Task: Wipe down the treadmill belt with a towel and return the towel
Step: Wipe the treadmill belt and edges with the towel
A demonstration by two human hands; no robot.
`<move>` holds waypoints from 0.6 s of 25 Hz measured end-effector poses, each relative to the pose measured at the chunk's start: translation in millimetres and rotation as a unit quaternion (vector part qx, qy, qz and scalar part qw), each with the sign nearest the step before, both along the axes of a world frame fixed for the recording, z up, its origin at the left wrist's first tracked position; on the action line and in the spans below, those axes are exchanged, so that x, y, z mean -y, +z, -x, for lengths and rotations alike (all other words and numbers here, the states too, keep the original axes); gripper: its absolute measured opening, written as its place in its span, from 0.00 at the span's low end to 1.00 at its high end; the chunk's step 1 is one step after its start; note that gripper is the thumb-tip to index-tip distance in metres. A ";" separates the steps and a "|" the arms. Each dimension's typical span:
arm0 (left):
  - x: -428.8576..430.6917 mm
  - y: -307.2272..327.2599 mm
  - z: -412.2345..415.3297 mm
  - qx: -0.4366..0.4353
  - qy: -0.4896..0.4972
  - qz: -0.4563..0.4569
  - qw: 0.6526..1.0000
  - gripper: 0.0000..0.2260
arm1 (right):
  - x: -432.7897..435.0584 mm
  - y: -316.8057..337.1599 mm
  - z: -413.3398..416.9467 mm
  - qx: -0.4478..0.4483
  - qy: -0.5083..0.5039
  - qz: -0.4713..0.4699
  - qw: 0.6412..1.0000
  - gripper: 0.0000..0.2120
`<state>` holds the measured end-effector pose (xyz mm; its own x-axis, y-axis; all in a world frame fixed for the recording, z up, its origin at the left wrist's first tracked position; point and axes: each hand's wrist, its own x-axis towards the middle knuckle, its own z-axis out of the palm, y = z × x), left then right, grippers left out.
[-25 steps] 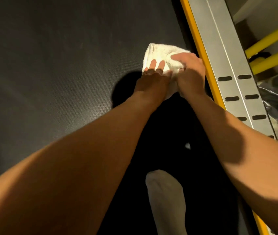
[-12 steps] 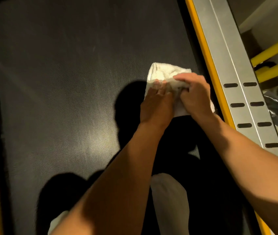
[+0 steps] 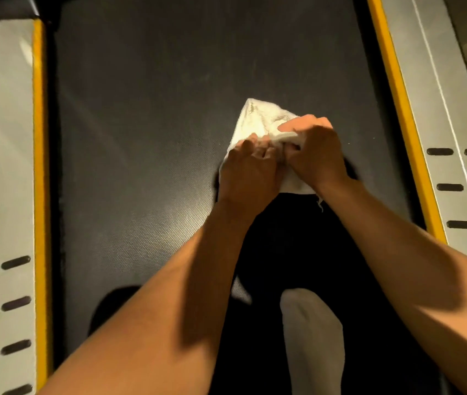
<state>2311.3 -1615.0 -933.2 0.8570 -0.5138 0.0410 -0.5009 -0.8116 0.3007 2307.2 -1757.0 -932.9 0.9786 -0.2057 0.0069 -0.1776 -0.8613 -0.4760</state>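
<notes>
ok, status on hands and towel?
Both gripping towel: left hand, right hand. Bunched on belt, right of centre. Nothing blocking; socked foot behind hands.

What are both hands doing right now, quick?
Left hand: closed, fingers curled on the white towel.
Right hand: closed, gripping a bunched fold of the same towel.

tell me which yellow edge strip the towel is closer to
The right yellow strip: the towel lies right of centre on the belt, far nearer it than the left yellow strip.
</notes>
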 end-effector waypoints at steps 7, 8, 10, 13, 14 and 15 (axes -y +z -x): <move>-25.4 12.5 -22.8 -0.012 -0.024 -0.053 0.998 0.10 | -33.4 9.1 -34.3 -0.030 0.108 0.019 0.994 0.22; -38.4 15.5 -28.5 -0.004 -0.047 -0.029 0.998 0.11 | -38.0 7.4 -32.5 -0.031 0.133 0.019 0.990 0.21; -61.1 20.0 -39.1 -0.036 -0.066 0.024 0.997 0.09 | -41.2 0.2 -25.5 -0.029 0.150 0.035 0.988 0.21; -71.4 25.2 -52.1 -0.064 -0.110 0.011 0.992 0.12 | -44.1 -2.2 -30.0 -0.008 0.113 0.014 0.993 0.14; -71.1 27.1 -56.6 -0.065 -0.128 -0.022 0.989 0.11 | -50.0 2.3 -38.1 -0.017 0.103 0.012 0.994 0.12; -70.9 32.2 -60.8 -0.061 -0.143 -0.065 0.986 0.13 | -56.4 6.9 -48.7 -0.042 0.113 0.020 0.993 0.12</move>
<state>2372.1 -1544.1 -900.9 0.6708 -0.7294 -0.1345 -0.6817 -0.6777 0.2756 2355.9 -1700.6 -926.0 0.9972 0.0172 -0.0731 -0.0161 -0.9019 -0.4317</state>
